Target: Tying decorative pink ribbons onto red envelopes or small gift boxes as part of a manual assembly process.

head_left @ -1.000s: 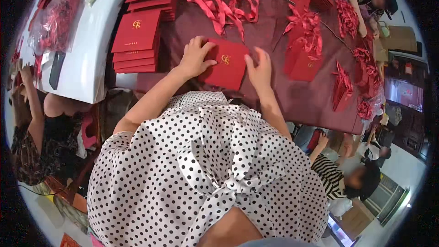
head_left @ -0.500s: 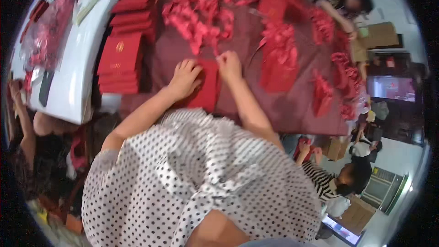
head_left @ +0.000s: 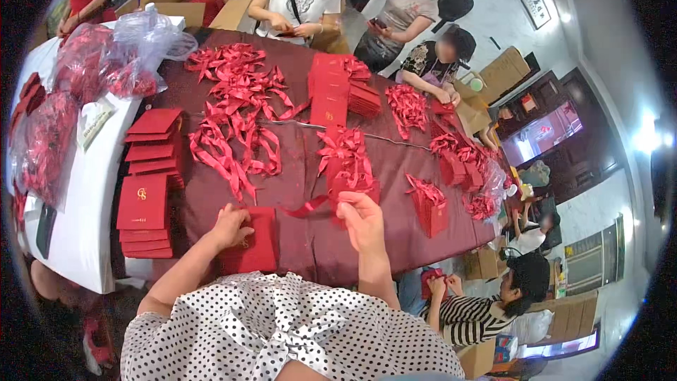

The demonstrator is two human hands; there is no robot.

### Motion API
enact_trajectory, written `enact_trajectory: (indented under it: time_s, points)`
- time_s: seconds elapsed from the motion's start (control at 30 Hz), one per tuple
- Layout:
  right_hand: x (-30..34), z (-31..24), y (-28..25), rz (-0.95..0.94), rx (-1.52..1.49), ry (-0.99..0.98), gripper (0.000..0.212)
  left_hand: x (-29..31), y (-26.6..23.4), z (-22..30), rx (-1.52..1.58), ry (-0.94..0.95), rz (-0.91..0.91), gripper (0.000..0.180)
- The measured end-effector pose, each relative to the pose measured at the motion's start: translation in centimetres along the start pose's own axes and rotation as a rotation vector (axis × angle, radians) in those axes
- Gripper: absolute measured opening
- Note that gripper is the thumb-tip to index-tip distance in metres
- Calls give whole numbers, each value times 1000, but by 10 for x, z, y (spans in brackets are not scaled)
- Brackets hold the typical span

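Observation:
A flat red paper gift bag (head_left: 262,245) with a small gold mark lies near the table's front edge. My left hand (head_left: 231,228) has its fingers bent over the bag's upper left part. To the right, raised over the cloth, is my right hand (head_left: 363,220), its thumb and fingers pinched together. From this pinch a red ribbon (head_left: 308,207) trails left toward the bag. Just behind the right hand lies a bundle of red bags with ribbon bows (head_left: 345,159). A heap of loose red ribbons (head_left: 240,116) spreads beyond my left hand.
Stacked red bags (head_left: 143,201) stand at the left, beside a white table (head_left: 92,219) with plastic bags (head_left: 46,148). More beribboned bags (head_left: 430,208) sit to the right on the dark red tablecloth (head_left: 395,240). Several people are around the table; one in stripes (head_left: 469,317) is close at right.
The view has tilted up, showing more of the room. My right hand has moved right, away from the ribbon heap, drawing a ribbon along. My left hand stays on the bag.

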State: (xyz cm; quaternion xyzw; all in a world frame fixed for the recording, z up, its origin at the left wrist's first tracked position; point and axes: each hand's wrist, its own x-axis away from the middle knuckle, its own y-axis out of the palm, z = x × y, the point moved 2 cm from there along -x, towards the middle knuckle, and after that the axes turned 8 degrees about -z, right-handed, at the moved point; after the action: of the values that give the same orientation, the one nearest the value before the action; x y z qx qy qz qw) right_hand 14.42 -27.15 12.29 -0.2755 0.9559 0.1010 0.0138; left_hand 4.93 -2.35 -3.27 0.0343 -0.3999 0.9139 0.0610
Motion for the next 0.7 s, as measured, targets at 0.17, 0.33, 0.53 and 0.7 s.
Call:
enact_trajectory:
  time_s: [0.17,0.33,0.53,0.7]
  points:
    - [-6,10,26,-72,651,-202,10,-21,-40,-6,46,75,-14,19]
    - [-17,52,62,-223,553,-30,15,-26,-76,20,251,29,-51,20]
    - [-3,80,79,-376,753,-120,22,-11,-52,32,343,122,-160,17]
    - [11,85,77,-362,469,110,16,8,-55,35,960,69,-567,8]
